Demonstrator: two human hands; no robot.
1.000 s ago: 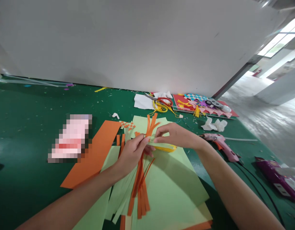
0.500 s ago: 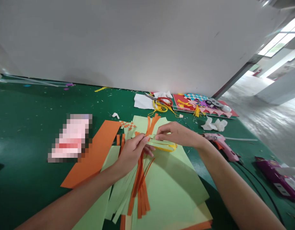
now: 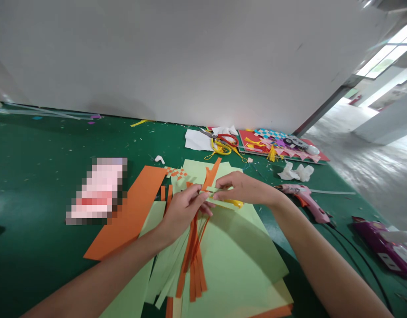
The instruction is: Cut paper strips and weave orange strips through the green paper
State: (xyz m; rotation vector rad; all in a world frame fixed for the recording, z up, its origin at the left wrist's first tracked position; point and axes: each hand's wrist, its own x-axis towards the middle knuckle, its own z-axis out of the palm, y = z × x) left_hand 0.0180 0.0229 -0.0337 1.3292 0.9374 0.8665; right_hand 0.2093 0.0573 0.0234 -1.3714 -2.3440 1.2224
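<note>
My left hand [image 3: 183, 210] pinches a bundle of orange paper strips [image 3: 194, 256] that hang down over light green paper sheets [image 3: 236, 256]. My right hand [image 3: 243, 187] meets it from the right, fingers closed on a light green strip woven across the orange ones. The orange strip ends [image 3: 212, 173] stick up behind my fingers. A yellow ruler [image 3: 235, 203] lies just under my right hand.
A large orange sheet [image 3: 133, 207] lies left on the green table [image 3: 41, 176], beside a blurred pink object [image 3: 99, 190]. A pink glue gun [image 3: 306, 198] and a purple device [image 3: 385, 245] sit right. Scissors [image 3: 223, 139], white paper and colourful scraps [image 3: 279, 148] lie at the back.
The upright orange strip ends have closed together and lean more to the right. My right hand has shifted slightly down and left toward my left hand.
</note>
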